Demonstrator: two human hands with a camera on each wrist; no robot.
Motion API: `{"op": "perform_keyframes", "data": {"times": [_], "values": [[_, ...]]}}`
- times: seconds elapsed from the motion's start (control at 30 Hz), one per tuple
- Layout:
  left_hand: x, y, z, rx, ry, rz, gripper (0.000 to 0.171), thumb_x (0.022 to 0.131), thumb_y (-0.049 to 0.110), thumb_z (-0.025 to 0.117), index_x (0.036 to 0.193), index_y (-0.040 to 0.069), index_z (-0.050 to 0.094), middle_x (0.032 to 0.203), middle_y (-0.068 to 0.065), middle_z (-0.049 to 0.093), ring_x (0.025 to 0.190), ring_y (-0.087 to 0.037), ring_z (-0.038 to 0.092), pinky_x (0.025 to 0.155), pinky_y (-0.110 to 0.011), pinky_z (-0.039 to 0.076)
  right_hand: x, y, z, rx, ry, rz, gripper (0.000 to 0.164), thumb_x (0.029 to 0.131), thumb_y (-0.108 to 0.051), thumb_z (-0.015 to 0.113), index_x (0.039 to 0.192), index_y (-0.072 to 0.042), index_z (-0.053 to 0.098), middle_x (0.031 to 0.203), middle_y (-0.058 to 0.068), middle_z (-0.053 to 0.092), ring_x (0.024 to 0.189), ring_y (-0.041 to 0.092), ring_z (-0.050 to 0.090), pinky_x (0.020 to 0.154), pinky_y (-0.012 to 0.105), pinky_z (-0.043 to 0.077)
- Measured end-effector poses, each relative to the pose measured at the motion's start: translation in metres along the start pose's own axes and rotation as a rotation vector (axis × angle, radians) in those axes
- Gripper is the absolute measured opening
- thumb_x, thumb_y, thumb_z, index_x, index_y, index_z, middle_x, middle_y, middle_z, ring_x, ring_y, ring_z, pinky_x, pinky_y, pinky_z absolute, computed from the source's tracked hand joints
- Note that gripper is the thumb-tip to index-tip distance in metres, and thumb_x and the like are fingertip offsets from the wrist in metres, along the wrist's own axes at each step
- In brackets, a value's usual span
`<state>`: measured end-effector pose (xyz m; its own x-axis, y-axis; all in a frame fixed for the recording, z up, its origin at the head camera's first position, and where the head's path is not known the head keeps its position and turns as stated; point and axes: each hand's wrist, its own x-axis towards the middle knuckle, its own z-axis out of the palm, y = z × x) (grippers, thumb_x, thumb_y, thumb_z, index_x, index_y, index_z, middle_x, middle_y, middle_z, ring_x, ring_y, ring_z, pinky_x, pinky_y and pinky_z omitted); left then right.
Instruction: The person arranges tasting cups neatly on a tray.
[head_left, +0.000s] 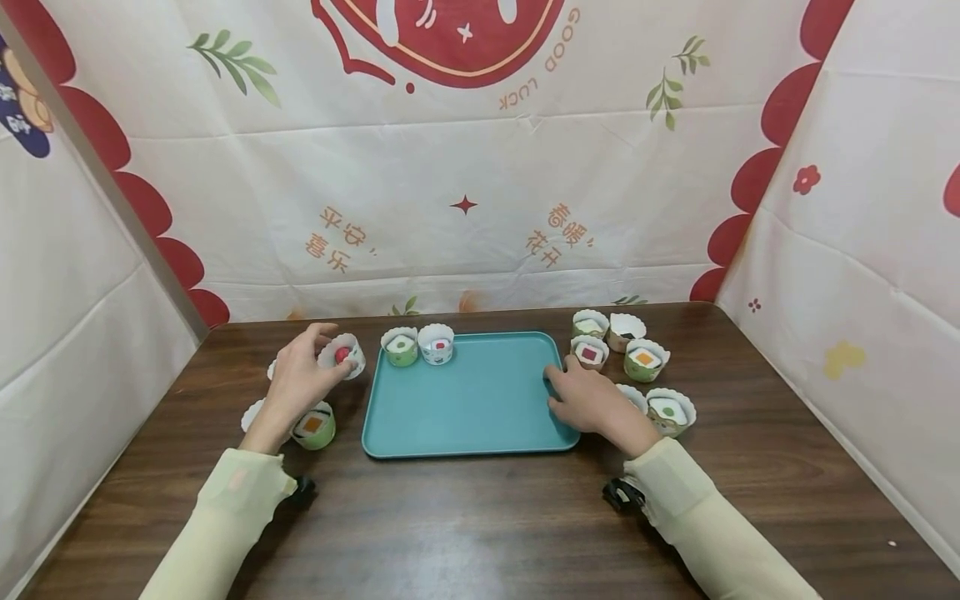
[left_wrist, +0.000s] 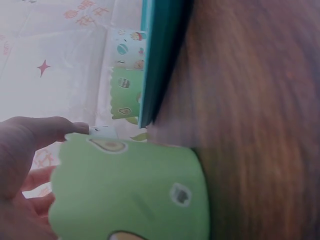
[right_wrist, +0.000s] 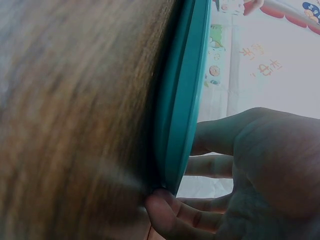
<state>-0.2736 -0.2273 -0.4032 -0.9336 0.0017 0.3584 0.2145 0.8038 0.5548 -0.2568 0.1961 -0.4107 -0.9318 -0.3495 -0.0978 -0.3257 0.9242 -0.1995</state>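
Observation:
My left hand (head_left: 303, 371) holds a white paper cup (head_left: 352, 367) with a red-centred piece in it, just left of the teal tray (head_left: 472, 408). In the left wrist view, a green paper cup (left_wrist: 130, 190) stands in front and hides most of that grip; the thumb (left_wrist: 55, 127) shows beyond it. At the tray's right side my right hand (head_left: 588, 400) grips the rim, and the right wrist view shows fingers (right_wrist: 162, 210) around the tray's edge (right_wrist: 182, 115). A green cup (head_left: 401, 348) and a white cup (head_left: 437, 345) stand at the tray's back left.
Several paper cups with white, colour-centred pieces stand right of the tray, among them a green one (head_left: 647, 360) and a patterned one (head_left: 670, 412). Near my left wrist is a green cup with an orange-centred piece (head_left: 313, 427). A printed cloth (head_left: 420, 167) hangs behind the brown table (head_left: 465, 525).

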Motion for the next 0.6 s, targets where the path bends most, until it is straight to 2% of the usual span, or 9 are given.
{"op": "perform_keyframes", "data": {"times": [0.13,0.23,0.6], "values": [[0.000,0.004,-0.001,-0.017,0.049,0.029,0.052,0.087,0.023,0.080,0.132,0.003,0.063,0.125,-0.025,0.068,0.116,-0.043,0.064,0.092,-0.060,0.052,0.000,0.000,0.000,-0.007,-0.001,0.004,0.046,0.104,-0.023,0.059,0.145,-0.003,0.051,0.143,0.035,0.046,0.074,0.026,0.060,0.063,0.041,0.052],[0.001,0.006,-0.003,-0.038,0.057,0.029,0.052,0.087,0.023,0.081,0.132,0.004,0.063,0.127,-0.024,0.068,0.118,-0.042,0.064,0.092,-0.059,0.051,0.000,0.000,-0.001,-0.011,-0.001,0.008,0.047,0.104,-0.023,0.059,0.146,-0.003,0.051,0.144,0.035,0.045,0.076,0.027,0.060,0.065,0.041,0.053],[-0.001,0.012,-0.008,-0.197,-0.056,-0.092,0.056,0.089,0.027,0.080,0.139,0.011,0.060,0.134,-0.022,0.066,0.123,-0.040,0.064,0.099,-0.055,0.053,0.000,-0.001,0.001,-0.013,0.003,0.000,0.046,0.104,-0.023,0.059,0.144,-0.003,0.052,0.142,0.034,0.046,0.075,0.026,0.060,0.064,0.041,0.053]]}}
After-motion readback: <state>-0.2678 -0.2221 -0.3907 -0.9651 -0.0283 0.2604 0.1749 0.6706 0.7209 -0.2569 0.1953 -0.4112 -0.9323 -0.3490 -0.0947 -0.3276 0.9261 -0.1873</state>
